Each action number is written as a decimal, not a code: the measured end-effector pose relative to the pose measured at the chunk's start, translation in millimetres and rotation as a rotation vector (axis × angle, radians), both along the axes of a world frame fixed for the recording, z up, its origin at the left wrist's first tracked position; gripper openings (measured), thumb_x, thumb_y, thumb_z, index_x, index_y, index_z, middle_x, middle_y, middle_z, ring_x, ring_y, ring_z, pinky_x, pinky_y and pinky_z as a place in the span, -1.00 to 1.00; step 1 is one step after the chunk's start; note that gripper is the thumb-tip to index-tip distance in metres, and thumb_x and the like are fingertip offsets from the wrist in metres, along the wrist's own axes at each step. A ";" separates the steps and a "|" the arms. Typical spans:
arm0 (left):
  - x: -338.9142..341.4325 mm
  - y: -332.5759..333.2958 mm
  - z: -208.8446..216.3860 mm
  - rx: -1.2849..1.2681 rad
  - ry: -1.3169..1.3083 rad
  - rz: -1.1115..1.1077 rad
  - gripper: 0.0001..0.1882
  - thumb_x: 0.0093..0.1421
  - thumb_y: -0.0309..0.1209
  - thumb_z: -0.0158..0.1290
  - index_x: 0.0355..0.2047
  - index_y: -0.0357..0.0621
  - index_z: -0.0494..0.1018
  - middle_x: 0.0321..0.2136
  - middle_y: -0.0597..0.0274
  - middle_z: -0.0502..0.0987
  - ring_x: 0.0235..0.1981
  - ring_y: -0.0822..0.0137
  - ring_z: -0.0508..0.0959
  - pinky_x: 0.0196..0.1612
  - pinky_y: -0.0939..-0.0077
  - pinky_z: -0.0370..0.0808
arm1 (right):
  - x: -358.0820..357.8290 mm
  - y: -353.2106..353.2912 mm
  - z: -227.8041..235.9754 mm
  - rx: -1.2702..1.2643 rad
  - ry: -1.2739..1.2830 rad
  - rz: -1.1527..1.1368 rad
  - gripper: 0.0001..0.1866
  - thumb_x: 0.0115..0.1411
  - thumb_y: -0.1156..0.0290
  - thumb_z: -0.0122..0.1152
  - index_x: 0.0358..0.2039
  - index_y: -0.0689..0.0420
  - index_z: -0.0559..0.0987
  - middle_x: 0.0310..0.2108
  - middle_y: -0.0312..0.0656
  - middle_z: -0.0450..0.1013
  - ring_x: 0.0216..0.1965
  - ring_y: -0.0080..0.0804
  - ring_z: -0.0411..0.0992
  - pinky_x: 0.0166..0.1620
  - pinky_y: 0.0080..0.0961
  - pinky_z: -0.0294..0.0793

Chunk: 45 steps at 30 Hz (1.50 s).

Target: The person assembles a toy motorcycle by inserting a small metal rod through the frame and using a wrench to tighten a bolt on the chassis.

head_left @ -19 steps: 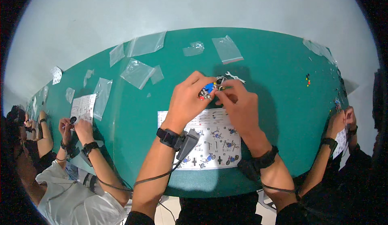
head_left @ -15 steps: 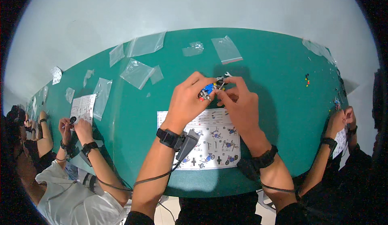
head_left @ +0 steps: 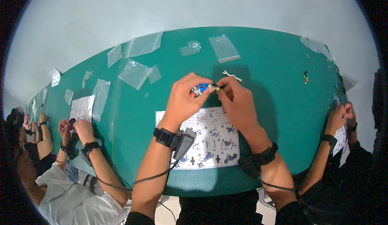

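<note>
Above the far edge of the instruction sheet (head_left: 210, 144), my left hand (head_left: 187, 97) is closed round a small toy motorcycle model (head_left: 204, 88) with blue, silver, red and yellow parts. My right hand (head_left: 238, 103) pinches the model's right end, by a yellow piece and a dark part. The fingertips hide much of that end. A small silver open-ended wrench (head_left: 233, 76) lies on the green table (head_left: 169, 91) just beyond my right fingers. Small motorcycle drawings cover the sheet below my hands.
Several clear plastic bags (head_left: 136, 73) lie across the far and left table. Tiny yellow, red and black parts (head_left: 306, 78) sit to the right. Co-workers' hands work at left (head_left: 83, 131) and right (head_left: 336, 119). Cables run from my wrist straps (head_left: 165, 138).
My hands have turned the model so its blue part lies more level and shows more. My right fingers have drawn in lower, leaving the wrench in fuller sight.
</note>
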State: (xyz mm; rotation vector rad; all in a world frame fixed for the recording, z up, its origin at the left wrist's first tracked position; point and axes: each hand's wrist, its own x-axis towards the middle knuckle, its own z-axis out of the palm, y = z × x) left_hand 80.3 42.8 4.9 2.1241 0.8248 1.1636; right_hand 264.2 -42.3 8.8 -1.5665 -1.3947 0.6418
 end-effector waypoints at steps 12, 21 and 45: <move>-3.8 3.4 2.0 -0.191 0.024 0.037 -0.79 0.31 -0.41 0.41 -0.06 -0.17 0.78 -0.24 0.15 0.73 -0.22 0.29 0.70 -0.09 0.40 0.57 | 5.7 1.3 8.5 0.104 -0.062 -0.066 -0.88 0.42 0.40 0.43 -0.13 0.15 0.69 -0.42 -0.10 0.63 -0.46 -0.25 0.59 -0.34 -0.29 0.53; -4.0 2.2 3.0 -0.278 0.004 0.038 -0.78 0.33 -0.41 0.42 -0.05 -0.18 0.78 -0.19 0.14 0.73 -0.18 0.31 0.68 -0.05 0.43 0.56 | 7.7 2.3 2.4 0.161 0.001 -0.062 -0.86 0.43 0.40 0.42 -0.18 0.20 0.65 -0.36 -0.06 0.62 -0.39 -0.19 0.60 -0.27 -0.26 0.55; -3.6 6.5 1.0 -0.400 0.075 0.056 -0.61 0.35 -0.37 0.42 0.15 -0.17 0.68 -0.18 0.29 0.78 -0.17 0.51 0.64 -0.02 0.53 0.58 | 24.3 11.1 -7.3 0.009 0.223 -0.093 -0.80 0.46 0.33 0.42 -0.16 0.23 0.72 -0.42 -0.28 0.60 -0.47 -0.54 0.51 -0.37 -0.45 0.48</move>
